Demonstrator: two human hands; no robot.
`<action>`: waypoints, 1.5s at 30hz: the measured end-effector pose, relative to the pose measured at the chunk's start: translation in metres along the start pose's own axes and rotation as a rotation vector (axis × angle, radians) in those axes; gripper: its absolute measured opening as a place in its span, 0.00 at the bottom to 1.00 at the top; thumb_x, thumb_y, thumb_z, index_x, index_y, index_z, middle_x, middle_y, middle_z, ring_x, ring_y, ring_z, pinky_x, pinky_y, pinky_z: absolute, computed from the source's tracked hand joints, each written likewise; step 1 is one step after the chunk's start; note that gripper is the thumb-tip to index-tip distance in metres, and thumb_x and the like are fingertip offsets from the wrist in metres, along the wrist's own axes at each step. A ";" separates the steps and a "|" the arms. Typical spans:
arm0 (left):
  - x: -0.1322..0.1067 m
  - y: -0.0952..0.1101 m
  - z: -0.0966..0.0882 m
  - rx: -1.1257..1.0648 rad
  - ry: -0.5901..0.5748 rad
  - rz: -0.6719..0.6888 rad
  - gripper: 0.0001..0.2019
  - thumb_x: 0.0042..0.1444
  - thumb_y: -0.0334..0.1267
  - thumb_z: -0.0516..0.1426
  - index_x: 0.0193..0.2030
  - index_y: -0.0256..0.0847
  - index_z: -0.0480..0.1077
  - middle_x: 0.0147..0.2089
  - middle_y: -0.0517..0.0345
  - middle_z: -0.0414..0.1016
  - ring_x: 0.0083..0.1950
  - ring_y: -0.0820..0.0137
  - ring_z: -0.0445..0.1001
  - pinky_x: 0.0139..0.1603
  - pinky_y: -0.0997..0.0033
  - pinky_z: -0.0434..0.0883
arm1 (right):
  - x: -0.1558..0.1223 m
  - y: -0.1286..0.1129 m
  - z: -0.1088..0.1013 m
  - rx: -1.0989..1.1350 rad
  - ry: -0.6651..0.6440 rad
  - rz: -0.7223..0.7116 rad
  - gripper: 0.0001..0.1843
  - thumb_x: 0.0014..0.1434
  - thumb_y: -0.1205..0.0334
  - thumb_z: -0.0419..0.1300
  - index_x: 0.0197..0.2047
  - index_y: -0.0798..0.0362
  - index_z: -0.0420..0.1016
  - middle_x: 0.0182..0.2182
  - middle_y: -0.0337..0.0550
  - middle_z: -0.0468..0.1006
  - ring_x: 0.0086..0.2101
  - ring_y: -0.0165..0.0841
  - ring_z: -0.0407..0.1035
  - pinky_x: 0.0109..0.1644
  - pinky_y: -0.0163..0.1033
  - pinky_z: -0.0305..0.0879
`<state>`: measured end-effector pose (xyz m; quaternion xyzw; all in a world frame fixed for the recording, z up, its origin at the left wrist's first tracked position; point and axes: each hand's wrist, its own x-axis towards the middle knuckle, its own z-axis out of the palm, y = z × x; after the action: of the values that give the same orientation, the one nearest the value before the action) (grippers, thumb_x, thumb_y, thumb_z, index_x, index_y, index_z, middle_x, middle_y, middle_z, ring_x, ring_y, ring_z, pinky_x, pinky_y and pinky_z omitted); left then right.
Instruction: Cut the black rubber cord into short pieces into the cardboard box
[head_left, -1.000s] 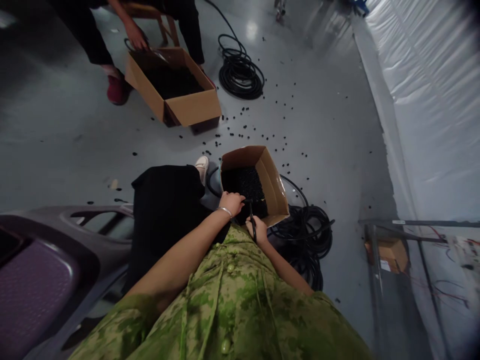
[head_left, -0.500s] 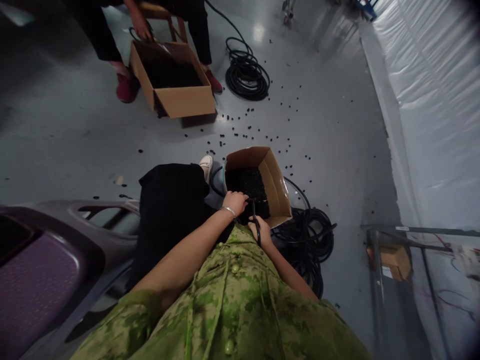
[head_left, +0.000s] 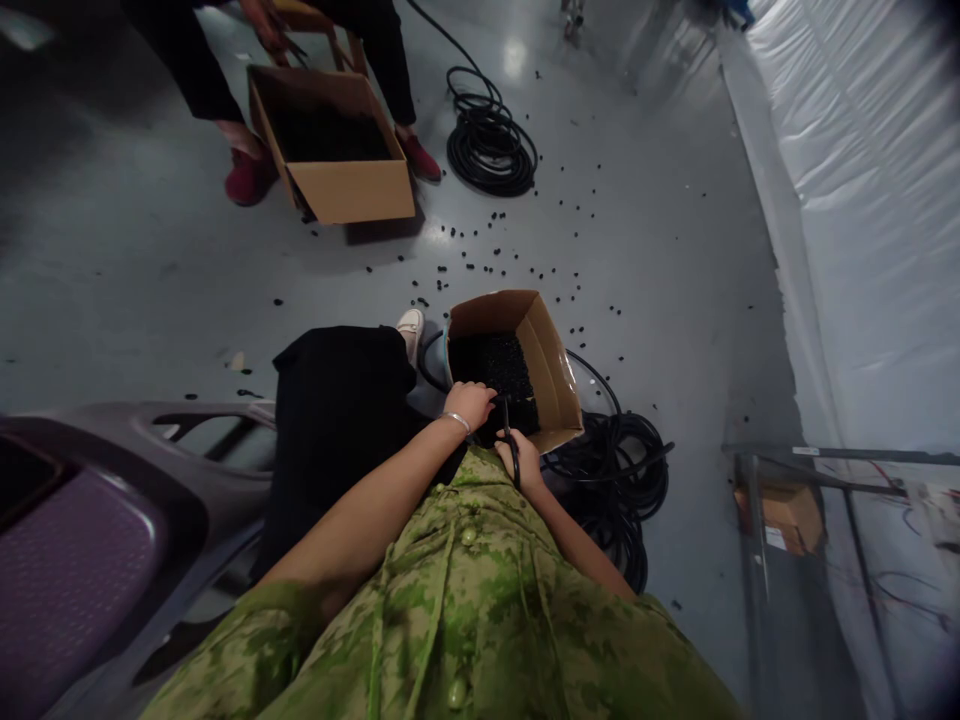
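My left hand [head_left: 471,405] is closed at the near left side of an open cardboard box [head_left: 551,375], its fingers pinching the end of a black hose [head_left: 501,399]. Beside it, my right hand [head_left: 526,462] is wrapped round the black handles of a pair of scissors [head_left: 512,448]. The blades point away from me, up to the hose end. Many small black pieces [head_left: 504,362] lie inside the box beneath my hands. Whether the blades are open or closed on the hose is too small to tell.
Coiled black hose [head_left: 637,455] lies right of the box, and another coil [head_left: 491,150] farther off. A seated person's hand [head_left: 266,30] is above a second cardboard box [head_left: 360,190]. Small black pieces dot the floor. A grey and purple chair [head_left: 82,570] stands at left.
My hands, the scissors and the hose end stay almost in place. Across from me, the other person's hand has shifted slightly up and left, and their box appears a little farther up and left.
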<state>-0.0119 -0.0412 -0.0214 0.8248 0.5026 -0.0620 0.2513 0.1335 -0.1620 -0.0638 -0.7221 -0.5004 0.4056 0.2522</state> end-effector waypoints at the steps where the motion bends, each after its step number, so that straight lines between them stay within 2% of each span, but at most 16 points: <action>1: 0.000 0.000 -0.001 -0.001 0.001 0.000 0.14 0.64 0.40 0.54 0.51 0.46 0.77 0.50 0.48 0.79 0.52 0.58 0.74 0.50 0.60 0.65 | 0.000 0.000 0.000 -0.001 0.005 0.000 0.14 0.55 0.55 0.57 0.42 0.49 0.78 0.33 0.40 0.81 0.35 0.38 0.75 0.44 0.39 0.69; 10: 0.000 0.000 0.000 0.010 0.022 -0.020 0.14 0.64 0.41 0.53 0.51 0.47 0.77 0.49 0.48 0.79 0.52 0.59 0.74 0.50 0.60 0.65 | 0.000 0.006 0.001 0.006 0.004 0.004 0.15 0.55 0.54 0.57 0.42 0.49 0.78 0.33 0.40 0.82 0.35 0.38 0.75 0.43 0.39 0.69; 27: -0.001 0.002 -0.002 0.062 -0.010 0.021 0.14 0.63 0.40 0.54 0.51 0.46 0.77 0.50 0.48 0.79 0.51 0.59 0.75 0.50 0.61 0.65 | 0.002 0.007 0.001 -0.017 0.009 -0.008 0.14 0.55 0.54 0.57 0.42 0.50 0.78 0.32 0.40 0.81 0.34 0.37 0.74 0.43 0.39 0.69; 36: 0.000 0.002 -0.001 0.049 -0.032 -0.003 0.14 0.63 0.39 0.54 0.52 0.45 0.77 0.50 0.47 0.79 0.52 0.59 0.75 0.49 0.61 0.67 | 0.005 0.021 0.012 -0.033 0.070 -0.047 0.16 0.54 0.53 0.55 0.38 0.51 0.79 0.25 0.38 0.78 0.28 0.34 0.71 0.37 0.35 0.66; 45: 0.002 -0.001 -0.002 0.032 -0.080 -0.045 0.15 0.64 0.40 0.53 0.53 0.47 0.77 0.51 0.49 0.79 0.52 0.59 0.77 0.48 0.63 0.69 | 0.009 0.028 0.019 -0.087 0.109 -0.093 0.15 0.53 0.55 0.53 0.36 0.51 0.79 0.26 0.40 0.79 0.28 0.33 0.72 0.37 0.34 0.66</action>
<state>-0.0117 -0.0385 -0.0212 0.8140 0.5096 -0.1086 0.2566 0.1331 -0.1650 -0.0988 -0.7292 -0.5362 0.3316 0.2660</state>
